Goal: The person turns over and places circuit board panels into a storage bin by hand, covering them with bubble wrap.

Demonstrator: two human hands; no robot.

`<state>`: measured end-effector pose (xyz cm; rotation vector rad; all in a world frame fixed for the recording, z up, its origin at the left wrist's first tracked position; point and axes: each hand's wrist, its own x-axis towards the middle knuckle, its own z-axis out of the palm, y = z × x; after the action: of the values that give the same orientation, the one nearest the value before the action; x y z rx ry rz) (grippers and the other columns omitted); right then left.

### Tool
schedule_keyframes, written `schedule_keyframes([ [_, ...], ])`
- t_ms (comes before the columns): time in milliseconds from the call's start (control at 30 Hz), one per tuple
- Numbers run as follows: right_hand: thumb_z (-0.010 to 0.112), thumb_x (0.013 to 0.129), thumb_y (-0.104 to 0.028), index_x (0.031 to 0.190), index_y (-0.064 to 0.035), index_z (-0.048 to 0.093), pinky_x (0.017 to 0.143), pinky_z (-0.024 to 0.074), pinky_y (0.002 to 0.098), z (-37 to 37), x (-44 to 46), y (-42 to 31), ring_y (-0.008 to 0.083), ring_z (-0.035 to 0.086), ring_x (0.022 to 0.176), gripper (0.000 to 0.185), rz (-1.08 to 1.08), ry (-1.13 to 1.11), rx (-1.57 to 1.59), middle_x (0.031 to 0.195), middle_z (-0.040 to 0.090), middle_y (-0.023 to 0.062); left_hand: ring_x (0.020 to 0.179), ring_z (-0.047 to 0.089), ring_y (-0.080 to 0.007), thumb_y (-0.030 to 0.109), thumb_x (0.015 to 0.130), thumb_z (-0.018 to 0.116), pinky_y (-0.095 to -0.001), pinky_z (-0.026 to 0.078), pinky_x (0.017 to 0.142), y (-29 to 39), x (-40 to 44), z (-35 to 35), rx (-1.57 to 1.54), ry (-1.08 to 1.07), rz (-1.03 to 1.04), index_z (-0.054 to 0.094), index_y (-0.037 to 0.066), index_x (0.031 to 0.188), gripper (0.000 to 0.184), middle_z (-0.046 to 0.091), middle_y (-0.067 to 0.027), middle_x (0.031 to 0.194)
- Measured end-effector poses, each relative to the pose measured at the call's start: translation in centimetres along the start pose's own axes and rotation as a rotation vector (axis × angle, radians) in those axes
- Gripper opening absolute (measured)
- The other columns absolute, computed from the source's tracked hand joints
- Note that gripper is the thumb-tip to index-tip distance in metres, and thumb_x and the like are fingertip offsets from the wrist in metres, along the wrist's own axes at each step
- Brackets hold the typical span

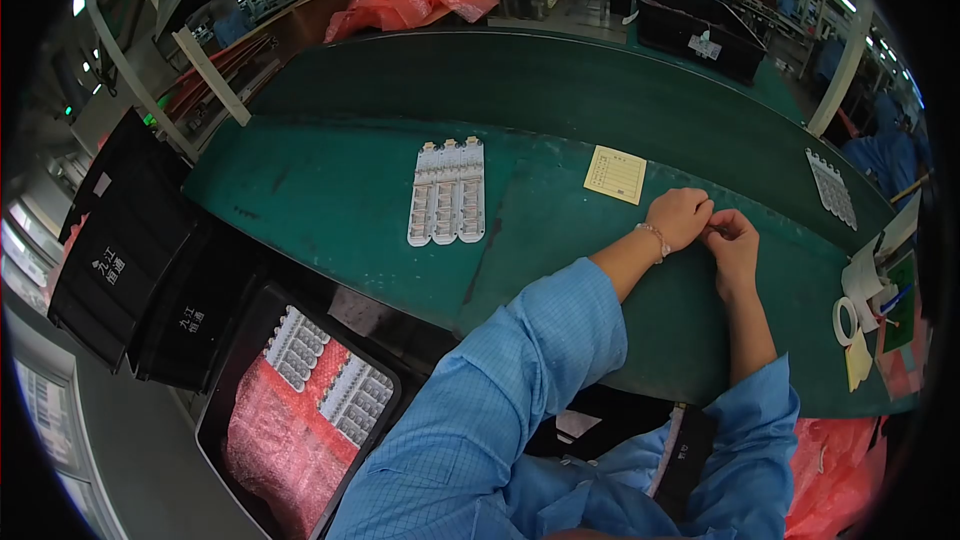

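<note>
My left hand (681, 219), with a beaded bracelet at its wrist, is held over the green table mat (560, 270). Right beside it is my right hand (735, 252); the fingertips of both meet in a pinch. Whatever sits between them is hidden or too small to name. A yellow printed paper slip (615, 175) lies just beyond my left hand. Farther left on the mat rest white moulded panels (446, 196), three strips side by side with rows of compartments and small yellowish tabs at their far ends.
At lower left, a black crate (208, 432) holds pink bubble wrap (285, 440) and more white panels (358, 398). Black bins (190, 310) stand beyond it. Another white panel (831, 188) lies on the raised belt (560, 75). A tape roll (845, 320) is at the right edge.
</note>
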<state>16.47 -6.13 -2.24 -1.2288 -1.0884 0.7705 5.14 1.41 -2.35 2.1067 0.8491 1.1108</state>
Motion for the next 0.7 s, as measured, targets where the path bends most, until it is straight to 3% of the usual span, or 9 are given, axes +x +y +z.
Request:
schedule_keyframes([
  [233,0.053,0.073,0.011,0.083,-0.0018,0.057,0.067,0.0430,0.0187,0.21,-0.04,-0.01,0.0051,0.054,0.074,0.017,-0.061,0.015,-0.038,0.080,0.057,-0.0008,0.072,0.058,-0.0362,0.026,0.083,0.049,-0.0454,0.046,0.062,-0.07,0.01,0.08,-0.005,0.023,0.018,0.059,0.004,0.071,0.027,0.061,-0.0161,0.073],
  [700,0.056,0.074,0.010,0.084,-0.0008,0.056,0.071,0.0443,0.0195,0.23,-0.01,0.17,0.0074,0.056,0.079,0.015,-0.059,0.004,0.014,0.083,0.058,0.0015,0.071,0.058,-0.0361,0.026,0.083,0.049,-0.0452,0.046,0.061,0.12,-0.02,-0.11,-0.001,0.014,0.007,0.059,0.005,0.071,0.027,0.061,-0.0161,0.071],
])
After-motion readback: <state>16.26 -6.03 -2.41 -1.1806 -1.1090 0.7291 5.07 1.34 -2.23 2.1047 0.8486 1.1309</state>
